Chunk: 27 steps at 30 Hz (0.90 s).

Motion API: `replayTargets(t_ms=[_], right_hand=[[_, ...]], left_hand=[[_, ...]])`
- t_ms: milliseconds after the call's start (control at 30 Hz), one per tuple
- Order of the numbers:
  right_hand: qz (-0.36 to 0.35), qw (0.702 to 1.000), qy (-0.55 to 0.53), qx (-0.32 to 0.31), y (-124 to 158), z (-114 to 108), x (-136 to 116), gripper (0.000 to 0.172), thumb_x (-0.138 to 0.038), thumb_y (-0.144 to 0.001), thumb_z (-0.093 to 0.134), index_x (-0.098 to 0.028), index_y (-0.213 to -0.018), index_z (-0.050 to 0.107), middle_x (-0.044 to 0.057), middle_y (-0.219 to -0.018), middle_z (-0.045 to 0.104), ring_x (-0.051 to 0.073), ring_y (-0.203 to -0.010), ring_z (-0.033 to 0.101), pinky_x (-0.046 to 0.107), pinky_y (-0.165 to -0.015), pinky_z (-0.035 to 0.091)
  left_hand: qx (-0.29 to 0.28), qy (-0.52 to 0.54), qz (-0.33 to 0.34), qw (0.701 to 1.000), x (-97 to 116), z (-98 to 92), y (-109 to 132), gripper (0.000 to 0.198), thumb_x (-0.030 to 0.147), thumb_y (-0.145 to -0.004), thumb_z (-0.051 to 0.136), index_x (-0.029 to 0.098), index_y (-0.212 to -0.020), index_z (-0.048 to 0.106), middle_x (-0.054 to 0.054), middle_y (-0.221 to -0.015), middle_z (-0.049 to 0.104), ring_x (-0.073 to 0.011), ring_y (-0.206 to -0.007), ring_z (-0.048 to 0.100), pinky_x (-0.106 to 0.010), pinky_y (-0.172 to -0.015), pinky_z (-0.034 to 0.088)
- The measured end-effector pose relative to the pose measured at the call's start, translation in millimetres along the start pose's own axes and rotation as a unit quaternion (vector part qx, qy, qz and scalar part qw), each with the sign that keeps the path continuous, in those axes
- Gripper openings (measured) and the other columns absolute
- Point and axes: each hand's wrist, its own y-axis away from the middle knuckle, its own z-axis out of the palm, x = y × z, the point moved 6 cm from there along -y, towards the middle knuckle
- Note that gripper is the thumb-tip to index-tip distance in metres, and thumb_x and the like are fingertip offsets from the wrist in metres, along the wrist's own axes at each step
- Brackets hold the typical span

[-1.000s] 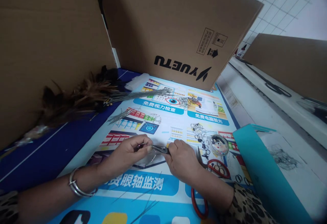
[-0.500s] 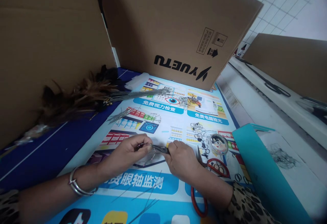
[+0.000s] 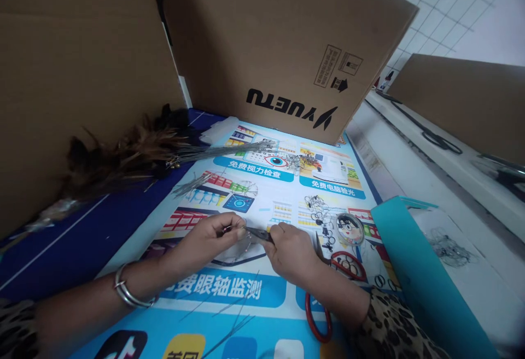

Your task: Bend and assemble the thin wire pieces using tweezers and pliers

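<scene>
My left hand (image 3: 211,236) pinches a thin metal wire (image 3: 240,230) just above the printed poster (image 3: 254,206). My right hand (image 3: 289,252) is closed round small dark pliers (image 3: 259,234), whose jaws meet the wire at my left fingertips. A bent loop of wire hangs below the two hands. Silver bangles (image 3: 128,292) circle my left wrist. Loose straight wires (image 3: 235,315) lie on the poster in front of me.
Red-handled scissors (image 3: 324,293) and a round tin (image 3: 350,229) lie right of my right hand, with small wire rings (image 3: 322,214) nearby. Brown feathers on wire stems (image 3: 135,154) lie at left. Cardboard sheets (image 3: 283,42) stand behind. A teal folder (image 3: 414,271) is at right.
Both hands stay joined at the wire and pliers, shifting only slightly; the view has drifted a little.
</scene>
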Motion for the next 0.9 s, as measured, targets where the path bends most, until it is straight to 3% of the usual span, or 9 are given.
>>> replayTargets(t_ms=[233, 600, 900], right_hand=[[0.027, 0.996, -0.082, 0.022, 0.8, -5.3, 10.8, 0.029, -0.042, -0.091, 0.035, -0.018, -0.087, 0.050, 0.003, -0.085, 0.057, 0.014, -0.074, 0.051, 0.022, -0.056, 0.029], [0.046, 0.984, -0.169, 0.043, -0.2, -4.8, 19.1, 0.027, -0.043, -0.089, 0.039, -0.019, -0.088, 0.050, 0.002, -0.083, 0.055, 0.013, -0.073, 0.051, 0.021, -0.058, 0.030], [0.046, 0.988, -0.147, 0.030, -2.2, -3.3, 21.1, 0.027, -0.045, -0.086, 0.044, -0.021, -0.098, 0.049, 0.003, -0.093, 0.056, 0.015, -0.081, 0.052, 0.022, -0.063, 0.035]], left_hand=[[-0.023, 0.101, -0.021, 0.994, -5.0, 4.0, 0.6, 0.020, 0.036, -0.081, 0.054, 0.016, -0.082, 0.056, 0.004, -0.063, 0.046, -0.0082, -0.056, 0.039, -0.019, -0.051, 0.030], [0.058, 0.115, 0.001, 0.992, -16.3, -10.3, -2.7, 0.029, 0.035, -0.076, 0.061, 0.019, -0.099, 0.055, 0.001, -0.076, 0.053, -0.0090, -0.061, 0.044, -0.020, -0.054, 0.037], [0.084, 0.039, 0.020, 0.996, -17.9, -25.5, -5.9, 0.023, 0.039, -0.078, 0.057, 0.017, -0.082, 0.059, 0.003, -0.062, 0.050, -0.0092, -0.055, 0.043, -0.019, -0.049, 0.033]])
